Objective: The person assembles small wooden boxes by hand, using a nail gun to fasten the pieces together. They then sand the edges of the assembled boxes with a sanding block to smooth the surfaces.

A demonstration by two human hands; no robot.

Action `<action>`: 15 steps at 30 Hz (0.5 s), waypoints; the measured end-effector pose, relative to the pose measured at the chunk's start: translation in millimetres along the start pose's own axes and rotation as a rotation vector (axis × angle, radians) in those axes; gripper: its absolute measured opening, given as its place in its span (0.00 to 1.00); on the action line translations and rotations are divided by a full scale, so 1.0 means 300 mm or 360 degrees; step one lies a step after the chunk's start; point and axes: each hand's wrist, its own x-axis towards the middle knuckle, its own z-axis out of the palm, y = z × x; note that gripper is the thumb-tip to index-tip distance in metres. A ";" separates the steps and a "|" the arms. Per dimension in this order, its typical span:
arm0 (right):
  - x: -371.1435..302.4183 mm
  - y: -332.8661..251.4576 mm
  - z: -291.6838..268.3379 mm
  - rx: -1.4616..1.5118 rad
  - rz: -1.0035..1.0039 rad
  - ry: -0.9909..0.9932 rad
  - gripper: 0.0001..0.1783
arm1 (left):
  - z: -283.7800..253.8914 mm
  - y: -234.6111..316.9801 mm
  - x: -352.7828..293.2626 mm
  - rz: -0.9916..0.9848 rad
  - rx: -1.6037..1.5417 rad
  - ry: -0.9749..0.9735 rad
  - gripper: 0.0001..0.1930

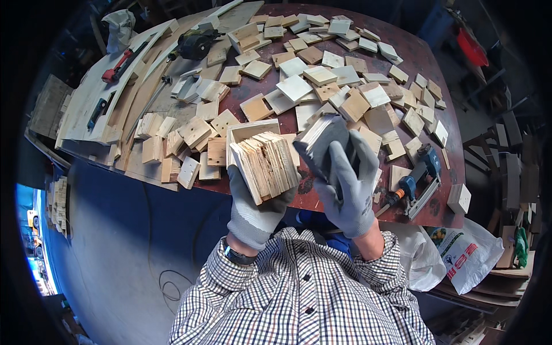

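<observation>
My left hand (pixel 250 213), in a grey work glove, is closed around a bundle of thin plywood pieces (pixel 265 164), their layered edges turned up. A pale, box-like wooden part lies against the far side of this bundle. Close by, my right hand (pixel 352 192), also gloved, grips a stack of wooden pieces with a grey face (pixel 323 141), tilted, its fingers wrapped over the near side. Both hands are raised over the front edge of the dark red table (pixel 440 215). Loose wooden blocks (pixel 293 89) are spread behind them.
A blue nail gun (pixel 424 169) with an orange-ended hose lies at the table's right. Long boards (pixel 92 109) lie at the left, with a red tool (pixel 118 69) and a black power tool (pixel 195 44). White plastic bags (pixel 468 253) hang low at right. A cable (pixel 169 287) coils on the floor.
</observation>
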 end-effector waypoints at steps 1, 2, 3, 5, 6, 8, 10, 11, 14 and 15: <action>0.001 -0.063 0.001 0.0094 -0.0063 -0.0046 0.36 | -0.005 -0.008 -0.015 -0.0093 -0.0164 -0.0146 0.42; -0.007 -0.090 0.036 -0.0041 -0.0327 -0.0076 0.35 | -0.030 -0.016 -0.028 -0.0184 -0.0334 -0.0318 0.41; -0.016 -0.110 0.070 -0.0182 -0.0584 -0.0111 0.35 | -0.055 -0.018 -0.035 0.0002 0.0255 -0.0378 0.40; -0.011 -0.085 0.073 -0.0157 -0.0512 -0.0097 0.37 | -0.099 -0.027 -0.033 0.0425 0.1561 -0.0325 0.38; 0.000 -0.063 0.065 -0.0152 -0.0357 -0.0098 0.36 | -0.038 -0.027 -0.031 0.0318 0.1012 -0.0265 0.35; 0.030 -0.017 0.013 -0.0240 -0.0020 -0.0165 0.32 | 0.102 -0.014 -0.029 0.0073 0.0096 0.0217 0.33; 0.050 0.052 -0.003 -0.0240 0.0110 -0.0004 0.33 | 0.030 0.009 -0.013 0.0003 -0.0045 0.0215 0.37; 0.053 0.053 -0.015 -0.0260 0.0147 0.0047 0.33 | 0.007 0.012 -0.016 -0.0005 -0.0078 0.0176 0.38; 0.019 -0.052 -0.015 -0.0087 -0.0245 0.0024 0.33 | 0.012 -0.035 -0.054 0.0783 0.1822 -0.0095 0.38; -0.003 -0.060 0.012 -0.0110 -0.0511 0.0005 0.34 | 0.009 -0.043 -0.059 0.0945 0.2329 -0.0141 0.36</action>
